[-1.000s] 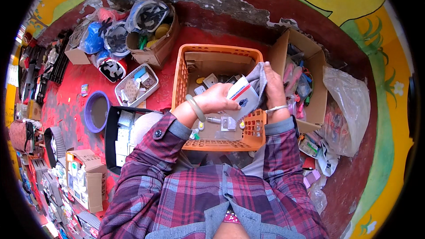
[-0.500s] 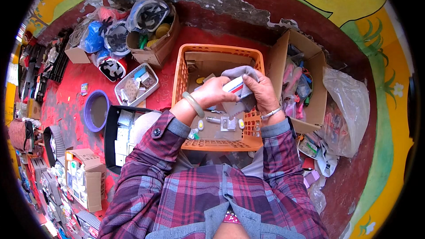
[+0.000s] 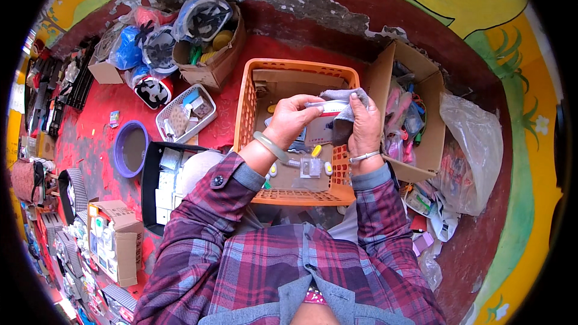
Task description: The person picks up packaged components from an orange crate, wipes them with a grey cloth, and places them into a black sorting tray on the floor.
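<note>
Over an orange plastic basket (image 3: 245,102), my left hand (image 3: 290,123) pinches one end of a small white box (image 3: 333,107) with a red band. A grey cloth (image 3: 342,129) lies over the box's other end, gripped by my right hand (image 3: 365,126), thumb on top. Both hands are closed and close together. Below them in the basket are a small clear plastic case (image 3: 310,167), a yellow piece (image 3: 316,150) and a white oval piece with a yellow centre (image 3: 328,168). The hands and cloth hide part of the basket's contents.
A cardboard box (image 3: 421,162) of bagged goods stands right of the basket. To the left are a white basket (image 3: 208,119), a purple basin (image 3: 117,150) and a black case (image 3: 149,204) holding white boxes. Another carton (image 3: 205,77) stands at the far left; a painted wall curves behind.
The box has turned from a slant to nearly level and moved slightly away from me. My right hand has shifted right with the cloth. A yellow piece in the basket now shows.
</note>
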A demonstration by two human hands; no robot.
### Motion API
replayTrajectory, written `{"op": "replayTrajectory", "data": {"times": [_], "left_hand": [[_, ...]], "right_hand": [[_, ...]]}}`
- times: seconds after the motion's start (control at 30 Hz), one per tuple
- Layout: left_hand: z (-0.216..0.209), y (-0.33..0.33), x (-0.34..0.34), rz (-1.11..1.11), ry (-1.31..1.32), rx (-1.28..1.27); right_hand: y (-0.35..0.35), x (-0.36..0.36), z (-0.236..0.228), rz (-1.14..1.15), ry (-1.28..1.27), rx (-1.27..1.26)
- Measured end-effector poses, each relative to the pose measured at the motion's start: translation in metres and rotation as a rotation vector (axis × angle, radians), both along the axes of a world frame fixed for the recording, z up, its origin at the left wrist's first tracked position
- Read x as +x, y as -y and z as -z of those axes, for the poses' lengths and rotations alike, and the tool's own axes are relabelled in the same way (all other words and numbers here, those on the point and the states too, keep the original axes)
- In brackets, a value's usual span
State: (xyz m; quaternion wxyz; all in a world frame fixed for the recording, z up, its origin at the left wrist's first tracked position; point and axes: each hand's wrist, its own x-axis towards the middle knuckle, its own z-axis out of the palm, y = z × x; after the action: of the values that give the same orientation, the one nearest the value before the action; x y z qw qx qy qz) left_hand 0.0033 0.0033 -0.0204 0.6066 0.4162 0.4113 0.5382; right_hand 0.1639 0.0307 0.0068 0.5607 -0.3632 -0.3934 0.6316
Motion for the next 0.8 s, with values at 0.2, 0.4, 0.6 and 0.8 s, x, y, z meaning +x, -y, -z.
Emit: {"op": "replayTrajectory", "data": {"times": [0.2,0.4,0.6,0.8], "left_hand": [[0.001,0.000,0.003,-0.029,0.087,-0.101],[0.001,0.002,0.007,-0.080,0.188,-0.116],[-0.002,-0.004,-0.006,-0.228,0.272,-0.097],[0.000,-0.007,-0.005,-0.251,-0.229,0.167]], "right_hand": [[-0.006,0.000,0.023,0.142,0.034,0.027],[-0.006,-0.004,0.026,0.248,-0.052,0.001],[-0.021,0.019,0.004,0.302,-0.112,-0.019],[-0.009,0.036,-0.023,-0.220,0.109,0.033]]}}
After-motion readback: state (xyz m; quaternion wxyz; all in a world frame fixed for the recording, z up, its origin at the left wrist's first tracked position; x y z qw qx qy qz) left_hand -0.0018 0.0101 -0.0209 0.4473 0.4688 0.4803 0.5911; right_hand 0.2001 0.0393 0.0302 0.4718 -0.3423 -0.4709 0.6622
